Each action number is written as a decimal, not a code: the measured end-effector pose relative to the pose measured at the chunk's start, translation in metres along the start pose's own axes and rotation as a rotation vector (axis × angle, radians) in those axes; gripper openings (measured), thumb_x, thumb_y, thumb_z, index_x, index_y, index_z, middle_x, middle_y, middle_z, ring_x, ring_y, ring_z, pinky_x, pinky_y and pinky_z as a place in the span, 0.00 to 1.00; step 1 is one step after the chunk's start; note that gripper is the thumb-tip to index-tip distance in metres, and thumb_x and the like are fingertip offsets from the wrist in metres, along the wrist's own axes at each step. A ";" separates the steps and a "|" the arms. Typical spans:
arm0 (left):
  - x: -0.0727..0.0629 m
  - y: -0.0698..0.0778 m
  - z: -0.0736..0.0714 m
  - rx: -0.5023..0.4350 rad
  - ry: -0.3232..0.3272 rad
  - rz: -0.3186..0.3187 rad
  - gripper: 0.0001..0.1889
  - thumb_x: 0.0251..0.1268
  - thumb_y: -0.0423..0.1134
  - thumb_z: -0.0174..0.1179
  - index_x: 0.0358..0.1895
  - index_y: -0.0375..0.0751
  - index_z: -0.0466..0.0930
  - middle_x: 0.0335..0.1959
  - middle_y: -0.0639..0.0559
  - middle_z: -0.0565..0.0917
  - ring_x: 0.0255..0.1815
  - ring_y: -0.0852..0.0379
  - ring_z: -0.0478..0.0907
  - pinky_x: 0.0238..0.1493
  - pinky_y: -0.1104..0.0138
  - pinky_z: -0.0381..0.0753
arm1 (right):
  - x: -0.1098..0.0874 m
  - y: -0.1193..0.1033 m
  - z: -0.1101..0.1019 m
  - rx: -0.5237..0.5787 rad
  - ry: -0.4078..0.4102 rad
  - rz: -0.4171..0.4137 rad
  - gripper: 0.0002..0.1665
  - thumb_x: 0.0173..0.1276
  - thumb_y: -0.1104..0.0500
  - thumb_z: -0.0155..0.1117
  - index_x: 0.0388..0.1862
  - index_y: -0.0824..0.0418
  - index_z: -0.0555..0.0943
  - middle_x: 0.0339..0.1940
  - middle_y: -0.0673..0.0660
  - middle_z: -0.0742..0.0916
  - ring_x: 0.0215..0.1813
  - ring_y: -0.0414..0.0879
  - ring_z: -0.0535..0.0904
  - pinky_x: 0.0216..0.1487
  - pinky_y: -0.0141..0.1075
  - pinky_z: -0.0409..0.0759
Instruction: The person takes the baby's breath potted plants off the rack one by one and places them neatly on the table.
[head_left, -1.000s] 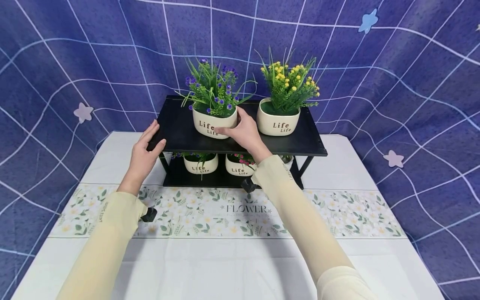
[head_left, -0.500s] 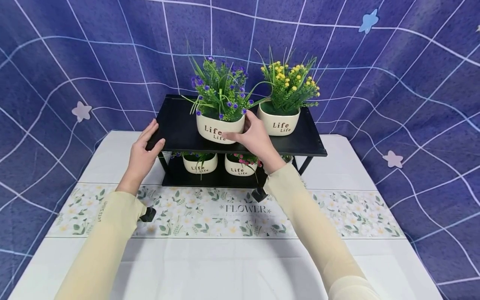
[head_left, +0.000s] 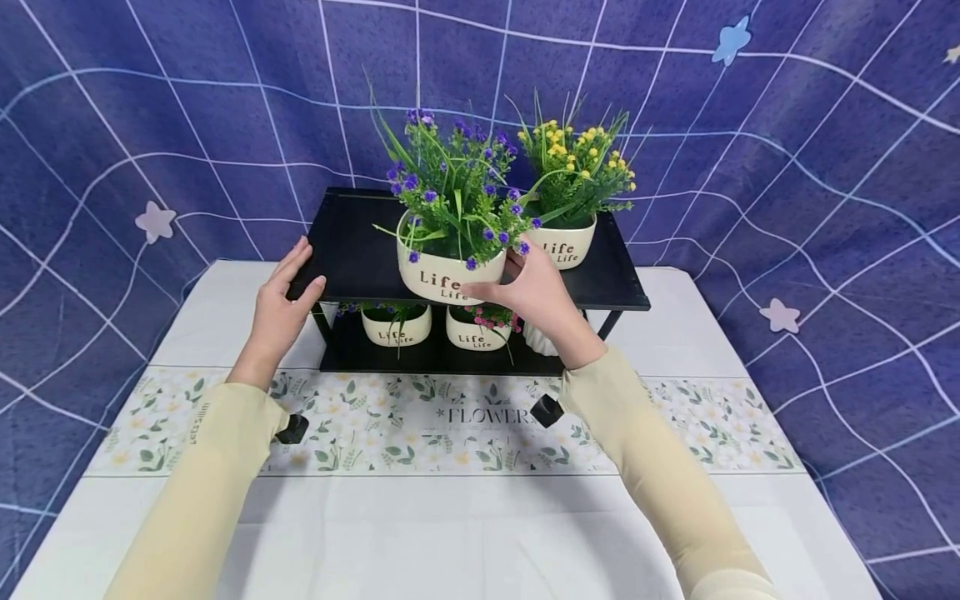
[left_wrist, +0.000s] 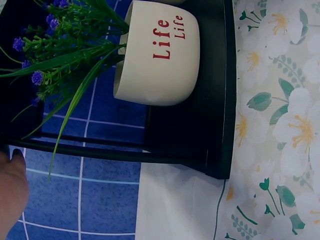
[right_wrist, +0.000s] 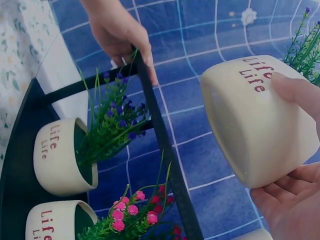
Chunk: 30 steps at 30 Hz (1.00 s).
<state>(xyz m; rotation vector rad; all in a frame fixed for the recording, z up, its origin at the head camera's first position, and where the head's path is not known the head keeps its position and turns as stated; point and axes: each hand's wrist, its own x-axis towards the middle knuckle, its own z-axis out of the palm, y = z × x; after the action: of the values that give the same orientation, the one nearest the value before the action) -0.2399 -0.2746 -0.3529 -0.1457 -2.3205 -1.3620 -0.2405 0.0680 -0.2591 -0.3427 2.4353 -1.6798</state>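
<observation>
Planter (head_left: 450, 271) in the air: softly squared, cream, "Life Life" lettered in brown-red, bursting with purple flowers and green blades! Right hand (head_left: 542, 287) has it grasped, thumb across the front face, fingers tucked at the right side. Right wrist view shows the base clear of the shelf; from the head it overlaps the front edge of the upper tier. Left hand (head_left: 277, 304), grasping nothing, lies with fingers extended against the left edge of the black two-tier shelf (head_left: 352, 242), near the front-left corner. Toward the right edge up top, partly covered, sits a matching cream pot of yellow flowers (head_left: 573, 242). Down on the lower tier (head_left: 442, 362), what a line-up: cream pot of purple blooms (head_left: 393, 329) near the left edge, cream pot of pink blooms (head_left: 472, 333) mid-row, white ribbed pot (head_left: 538, 340) on the right, partly hidden by the right hand. And the shelf stands toward the far edge of the white-covered bench (head_left: 360, 533), floral runner (head_left: 352, 433) reading "FLOWER" before it, blue grid-patterned curtain (head_left: 225, 125) behind.
</observation>
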 end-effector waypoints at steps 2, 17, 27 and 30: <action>0.000 0.000 0.000 0.003 -0.004 -0.002 0.28 0.69 0.33 0.55 0.71 0.33 0.63 0.76 0.43 0.60 0.78 0.46 0.52 0.79 0.58 0.50 | -0.005 0.000 -0.002 0.002 -0.008 0.040 0.69 0.51 0.47 0.78 0.80 0.52 0.42 0.80 0.53 0.56 0.78 0.45 0.60 0.74 0.39 0.65; 0.001 -0.003 0.001 -0.021 0.011 0.024 0.28 0.69 0.35 0.56 0.71 0.37 0.65 0.76 0.46 0.62 0.78 0.49 0.54 0.78 0.64 0.51 | -0.037 0.020 -0.014 0.003 0.002 -0.052 0.51 0.51 0.58 0.79 0.73 0.46 0.65 0.75 0.48 0.68 0.76 0.49 0.63 0.72 0.44 0.69; -0.003 0.012 0.001 -0.034 0.019 0.006 0.27 0.68 0.32 0.56 0.70 0.31 0.64 0.75 0.41 0.61 0.78 0.45 0.54 0.78 0.67 0.51 | -0.052 0.046 -0.033 -0.105 -0.087 -0.327 0.48 0.50 0.69 0.75 0.71 0.62 0.66 0.68 0.60 0.76 0.69 0.52 0.72 0.69 0.43 0.72; -0.007 0.027 -0.001 -0.042 0.016 0.000 0.27 0.68 0.31 0.55 0.69 0.28 0.64 0.75 0.38 0.61 0.77 0.43 0.53 0.78 0.67 0.51 | -0.058 0.054 -0.037 -0.118 -0.063 -0.334 0.49 0.48 0.67 0.78 0.70 0.60 0.68 0.67 0.59 0.77 0.67 0.49 0.73 0.68 0.39 0.72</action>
<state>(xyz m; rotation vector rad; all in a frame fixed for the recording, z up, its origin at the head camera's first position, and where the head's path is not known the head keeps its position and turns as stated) -0.2253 -0.2606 -0.3340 -0.1474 -2.2797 -1.4072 -0.1996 0.1361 -0.2962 -0.8474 2.5451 -1.6127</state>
